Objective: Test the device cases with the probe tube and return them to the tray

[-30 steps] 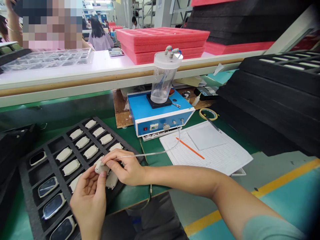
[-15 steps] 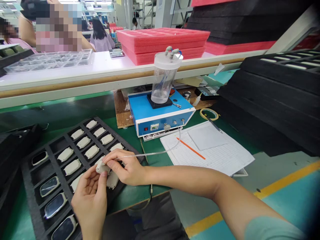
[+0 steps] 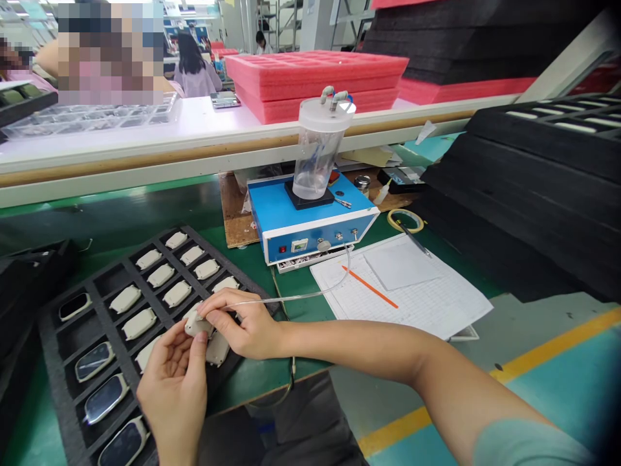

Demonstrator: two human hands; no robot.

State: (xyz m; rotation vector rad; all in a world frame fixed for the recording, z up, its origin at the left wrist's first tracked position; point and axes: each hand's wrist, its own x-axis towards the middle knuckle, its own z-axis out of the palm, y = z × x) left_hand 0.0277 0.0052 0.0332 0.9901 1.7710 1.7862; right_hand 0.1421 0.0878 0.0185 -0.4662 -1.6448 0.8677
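My left hand (image 3: 175,378) pinches a small cream plastic casing (image 3: 196,325) between thumb and fingers, above a black foam tray (image 3: 77,333). My right hand (image 3: 245,323) is closed around the end of a thin clear tube (image 3: 301,297), its fingertips right at the casing; the tip of the tube is hidden. From there the tube runs to the front of a blue dispenser box (image 3: 315,220). Several similar cream casings (image 3: 140,323) lie in the tray's compartments. Along its left column sit several pieces with dark glassy faces (image 3: 105,398).
A clear cylinder (image 3: 317,155) stands on the blue box. To the right lie paper sheets (image 3: 436,304), an orange strip (image 3: 371,287), a pen (image 3: 414,239) and a tape roll (image 3: 405,221). Red foam trays (image 3: 315,77) sit on the shelf; black foam trays (image 3: 533,194) are stacked at right. Co-workers sit beyond.
Both hands hold nearly the same pose on the casing and tube. The view has shifted very slightly. A co-worker across the shelf has leaned lower.
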